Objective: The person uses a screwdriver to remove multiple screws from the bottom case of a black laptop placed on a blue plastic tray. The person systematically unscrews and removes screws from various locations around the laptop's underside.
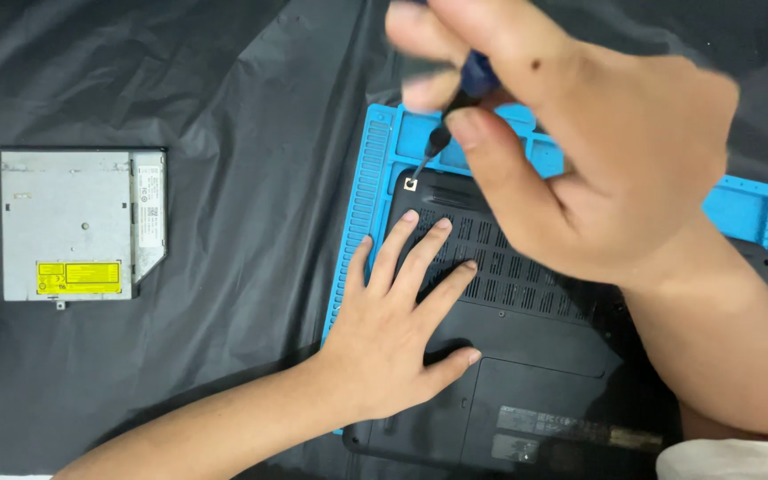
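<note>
Two bare hands over an upturned black laptop (535, 373), starting nearest at six o'clock with the base panel and its grey label strip. Left hand (393, 329) coming in from seven o'clock, flat on the laptop's underside, fingers (428, 253) spread wide and resting on the vent slots, thumb out toward three o'clock, gripping nothing, just pressing down. Blue silicone work mat (357, 231) peeking out under the laptop, ribbed edge just at nine o'clock of that hand. Right hand (597, 151) entering from four o'clock, hovering above the laptop's far half, fingers curled and pinched tight round a small screwdriver (455, 107) with a blue and black handle. Tip angled down toward seven o'clock, touching or nearly touching a little square spot (411, 184) at the laptop's far left corner; can't tell which, bit blurry. Well apart at nine o'clock, a silver optical drive (82, 222) with a yellow sticker, lying flat on the black plastic sheet (251, 116) covering everything.
</note>
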